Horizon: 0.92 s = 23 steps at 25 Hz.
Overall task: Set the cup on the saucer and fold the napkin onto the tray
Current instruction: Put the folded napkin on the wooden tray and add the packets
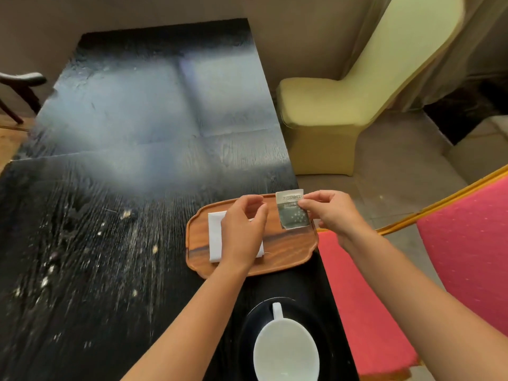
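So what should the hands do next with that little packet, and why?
Probably lay the packet on the bare part of the tray. The right hand pinches it above the tray, the napkin already lies folded there, and the cup sits on its saucer.

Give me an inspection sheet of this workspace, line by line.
Surface: black table, pale crumbs scattered on it.
Job's things: white cup on dark saucer; folded white napkin on wooden tray.
Clutter: small printed packet held above the tray.
Grippers: right hand pinches the packet; left hand over the napkin, fingers curled, empty.
Cables: nothing seen.
Surroundings: yellow-covered chair, pink chair.
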Tool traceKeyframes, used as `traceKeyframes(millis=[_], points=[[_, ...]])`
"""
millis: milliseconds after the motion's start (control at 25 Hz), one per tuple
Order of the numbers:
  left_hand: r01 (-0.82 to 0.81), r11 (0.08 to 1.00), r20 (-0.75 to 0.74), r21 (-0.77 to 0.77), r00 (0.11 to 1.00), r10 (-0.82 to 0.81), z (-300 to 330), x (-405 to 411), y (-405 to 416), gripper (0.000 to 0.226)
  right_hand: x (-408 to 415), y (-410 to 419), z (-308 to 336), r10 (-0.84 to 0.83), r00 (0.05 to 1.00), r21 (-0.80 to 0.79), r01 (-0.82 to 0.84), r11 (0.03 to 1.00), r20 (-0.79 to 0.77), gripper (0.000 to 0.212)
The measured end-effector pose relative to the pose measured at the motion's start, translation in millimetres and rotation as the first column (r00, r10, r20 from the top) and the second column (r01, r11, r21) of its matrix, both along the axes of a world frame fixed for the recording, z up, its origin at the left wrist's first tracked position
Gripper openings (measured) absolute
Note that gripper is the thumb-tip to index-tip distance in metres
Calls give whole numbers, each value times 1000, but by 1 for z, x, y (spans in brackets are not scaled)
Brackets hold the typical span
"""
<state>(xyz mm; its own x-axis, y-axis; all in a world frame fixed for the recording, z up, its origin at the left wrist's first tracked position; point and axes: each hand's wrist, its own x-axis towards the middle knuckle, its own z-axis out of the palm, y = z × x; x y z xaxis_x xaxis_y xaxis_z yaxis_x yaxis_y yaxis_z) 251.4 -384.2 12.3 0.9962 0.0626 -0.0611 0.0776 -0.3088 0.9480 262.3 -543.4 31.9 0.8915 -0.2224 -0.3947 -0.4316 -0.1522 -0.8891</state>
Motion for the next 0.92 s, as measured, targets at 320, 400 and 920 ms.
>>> traceKeyframes(millis=[320,400,920], points=[[437,455,-132,775,818,-560,-46,-28,-24,61,25,6,-76,26,978,-363,-101,926,-206,22],[466,360,-203,809,794,-573,-51,-28,-30,63,24,9,-77,36,979,-440,-123,890,-201,21],[403,376,-173,834,839,-515,-58,-33,-42,56,22,7,-79,55,980,-589,-159,793,-190,6]])
